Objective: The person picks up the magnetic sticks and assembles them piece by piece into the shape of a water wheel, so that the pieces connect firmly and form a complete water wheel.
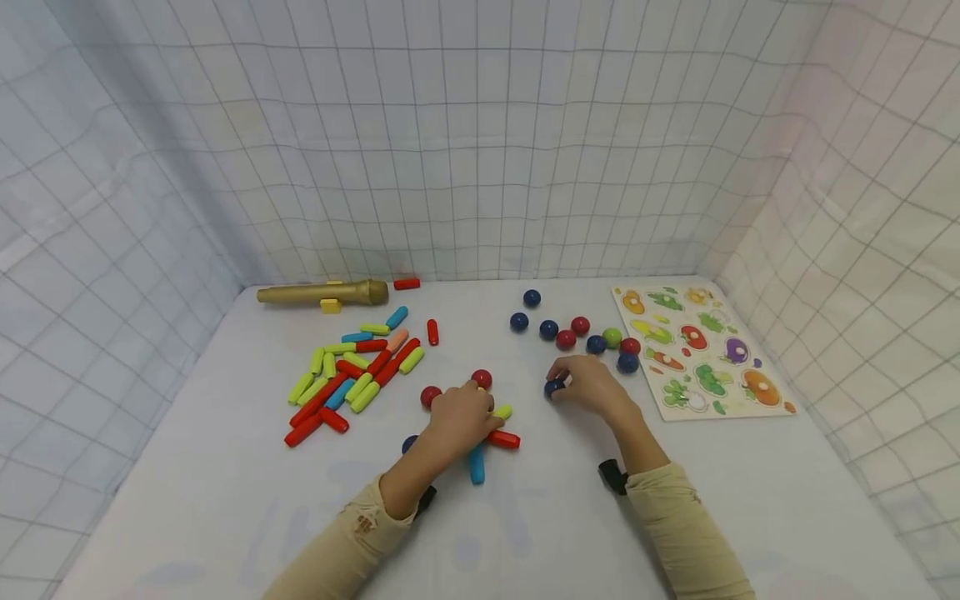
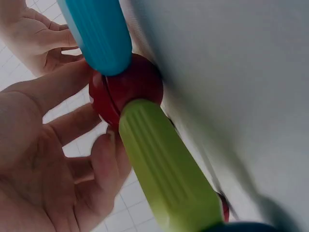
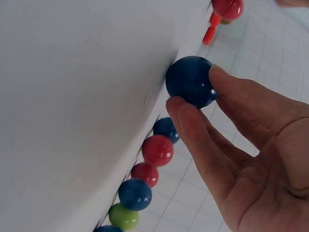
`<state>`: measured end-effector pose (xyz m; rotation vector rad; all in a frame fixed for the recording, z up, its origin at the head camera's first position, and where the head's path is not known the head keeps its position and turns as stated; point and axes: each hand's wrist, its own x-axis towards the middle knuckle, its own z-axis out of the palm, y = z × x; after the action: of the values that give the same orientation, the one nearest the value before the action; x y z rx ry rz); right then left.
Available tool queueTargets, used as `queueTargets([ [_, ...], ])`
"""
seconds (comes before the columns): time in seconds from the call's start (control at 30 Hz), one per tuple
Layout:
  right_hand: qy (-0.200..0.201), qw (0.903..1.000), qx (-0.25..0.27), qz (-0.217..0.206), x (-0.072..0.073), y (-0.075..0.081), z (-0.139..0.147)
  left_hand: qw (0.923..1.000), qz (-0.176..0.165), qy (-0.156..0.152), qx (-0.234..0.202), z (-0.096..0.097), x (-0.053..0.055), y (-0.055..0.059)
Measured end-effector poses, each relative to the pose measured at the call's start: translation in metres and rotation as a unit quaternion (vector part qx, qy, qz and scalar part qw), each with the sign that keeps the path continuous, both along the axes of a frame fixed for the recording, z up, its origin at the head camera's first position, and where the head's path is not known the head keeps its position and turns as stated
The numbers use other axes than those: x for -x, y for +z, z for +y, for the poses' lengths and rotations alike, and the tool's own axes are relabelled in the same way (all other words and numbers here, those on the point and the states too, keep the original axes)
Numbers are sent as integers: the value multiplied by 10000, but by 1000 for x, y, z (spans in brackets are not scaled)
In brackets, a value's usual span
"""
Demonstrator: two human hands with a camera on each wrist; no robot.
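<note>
My left hand grips a red ball low over the table, thumb and fingertips on its side. A blue stick and a yellow-green stick meet that ball. In the head view, a red stick also pokes out beside the hand, whose back hides the joint. Two other red balls and a dark blue ball lie close by it. To the right, my right hand pinches a glossy dark blue ball between thumb and fingers, close over the white table.
Several loose balls, blue, red and one green, lie beyond my right hand. A vegetable picture board is at right. Loose coloured sticks spread at left, below a gold microphone-shaped object. Gridded white cloth walls enclose the table.
</note>
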<state>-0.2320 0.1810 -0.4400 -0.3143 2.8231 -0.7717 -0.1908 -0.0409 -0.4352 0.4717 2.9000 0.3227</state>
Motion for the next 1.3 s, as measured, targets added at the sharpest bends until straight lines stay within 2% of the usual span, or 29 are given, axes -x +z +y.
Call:
queueTargets([
  [0.1,517,9986,102,-49,-5,0,-8,9995,-87,224,218,5,2,-3],
  [0.23,918,9955,218,-63,-12,0,-16,9995,-70,230,182,7,4,-6],
  [0.43,955,9952,229,42,-14,1,-24,9999,-73,100,57,6,5,-2],
  [0.8,1108,9931,366,-85,-13,5,-33,9997,-134,169,-136,3,4,3],
  [0.97,1088,9936,303,-80,-7,9,-25,9988,-293,-13,-387,-4,6,6],
  [1.03,866,9959,224,147,-2,12,-14,9976,-418,-245,-504,-12,4,9],
  [1.13,90,9961,-199,852,5,15,10,9931,-664,-773,-579,-26,2,13],
  [1.23,-859,9852,-561,1373,11,15,37,9868,-846,-1242,-609,-35,1,15],
  [1.3,-1249,9795,-692,1423,13,14,50,9847,-840,-1390,-633,-35,0,15],
])
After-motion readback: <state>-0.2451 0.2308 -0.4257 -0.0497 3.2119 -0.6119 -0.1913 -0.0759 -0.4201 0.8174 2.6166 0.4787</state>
